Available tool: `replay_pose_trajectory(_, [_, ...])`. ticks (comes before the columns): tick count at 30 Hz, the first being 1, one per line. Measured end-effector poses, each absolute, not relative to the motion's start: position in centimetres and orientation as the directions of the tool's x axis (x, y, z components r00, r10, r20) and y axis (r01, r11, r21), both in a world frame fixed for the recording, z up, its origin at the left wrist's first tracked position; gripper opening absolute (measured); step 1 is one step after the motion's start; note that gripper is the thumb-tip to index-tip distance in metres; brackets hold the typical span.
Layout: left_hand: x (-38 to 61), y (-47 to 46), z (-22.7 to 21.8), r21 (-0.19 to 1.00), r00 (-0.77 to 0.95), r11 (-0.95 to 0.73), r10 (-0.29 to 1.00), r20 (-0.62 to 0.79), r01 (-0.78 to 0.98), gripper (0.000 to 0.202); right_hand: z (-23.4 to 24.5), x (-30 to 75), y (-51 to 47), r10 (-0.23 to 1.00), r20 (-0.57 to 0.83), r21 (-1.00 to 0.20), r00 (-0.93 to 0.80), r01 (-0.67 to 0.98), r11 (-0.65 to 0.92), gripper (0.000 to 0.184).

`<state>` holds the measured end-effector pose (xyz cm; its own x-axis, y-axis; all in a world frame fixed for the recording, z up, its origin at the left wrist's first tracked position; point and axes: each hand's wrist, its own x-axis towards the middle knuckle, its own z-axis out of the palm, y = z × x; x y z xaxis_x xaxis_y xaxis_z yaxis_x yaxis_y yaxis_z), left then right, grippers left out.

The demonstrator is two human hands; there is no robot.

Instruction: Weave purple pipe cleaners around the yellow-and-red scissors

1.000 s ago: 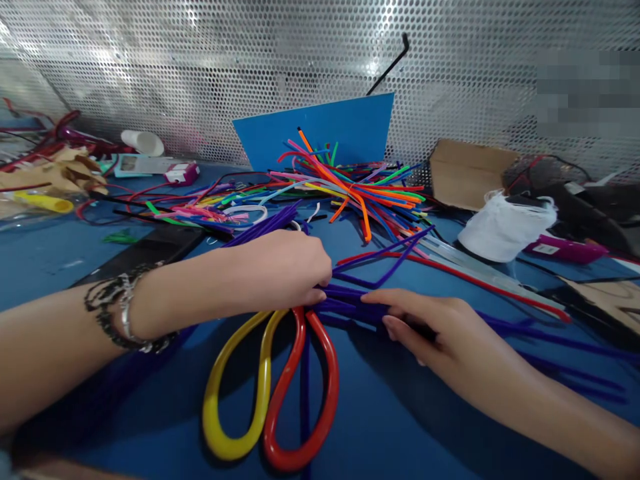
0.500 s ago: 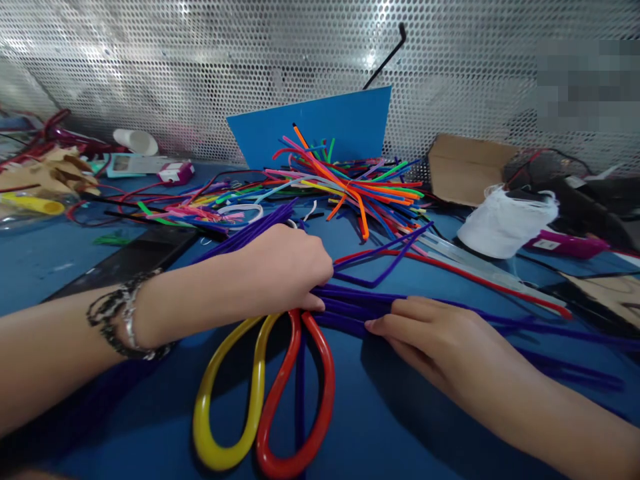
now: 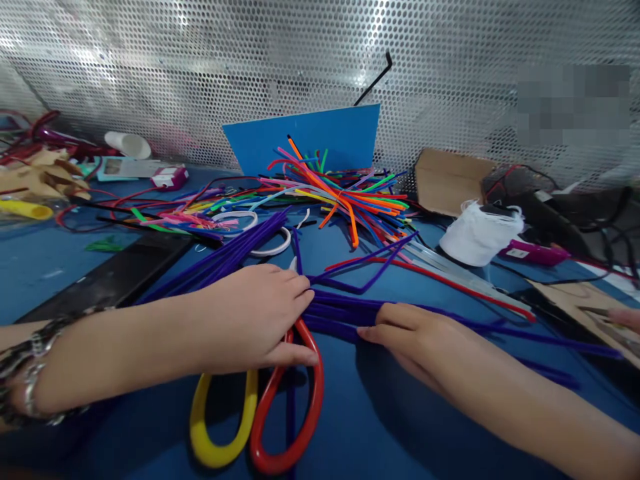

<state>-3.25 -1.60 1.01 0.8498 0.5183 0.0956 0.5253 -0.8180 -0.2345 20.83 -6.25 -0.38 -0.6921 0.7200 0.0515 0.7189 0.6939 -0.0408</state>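
My left hand, with bracelets at its wrist, is curled over the middle of a pair of scissors. Its thumb lies across the red handle loop; the yellow loop points toward me, and part of a blade shows beyond the knuckles. My right hand pinches a bunch of purple pipe cleaners that lies sideways on the table, one end close to my left fingers. Beyond my left hand rests another bundle of purple pipe cleaners. A bent purple pipe cleaner lies beyond both hands.
Multicoloured pipe cleaners are heaped before a blue board. A white thread roll and cardboard stand at right. A dark flat panel lies left. Another person's fingers show at the right edge.
My left hand has moved toward me, from the pipe cleaners' ends onto the scissors, uncovering a blade tip and a white ring. My right hand keeps its hold on the purple bunch.
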Motion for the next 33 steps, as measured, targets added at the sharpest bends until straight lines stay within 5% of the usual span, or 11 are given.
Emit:
replay_pose_trajectory(4, [-2.7,-2.3,0.7,-0.248,0.9,-0.865,0.426,0.093,0.436,0.063,-0.2,21.1,-6.1,0.725,0.051,-0.023,-0.687,0.725,0.688,0.031])
replay_pose_trajectory(13, [-1.4,-3.7,-0.3,0.002,0.896,-0.898,0.439,0.058,0.44,0.064,0.2,21.5,-5.7,0.715,0.028,-0.09,-0.699,0.71,0.698,0.031])
replay_pose_trajectory(20, [-0.9,-3.7,-0.9,-0.006,0.891,-0.892,0.453,-0.025,0.453,0.064,0.7,22.4,-5.5,0.773,0.154,-0.098,-0.615,0.769,0.632,0.02])
replay_pose_trajectory(33, [-0.9,-3.7,-1.1,-0.058,0.898,-0.896,0.437,0.046,0.439,0.065,-0.5,22.7,-4.0,0.807,0.194,-0.061,-0.558,0.814,0.577,0.028])
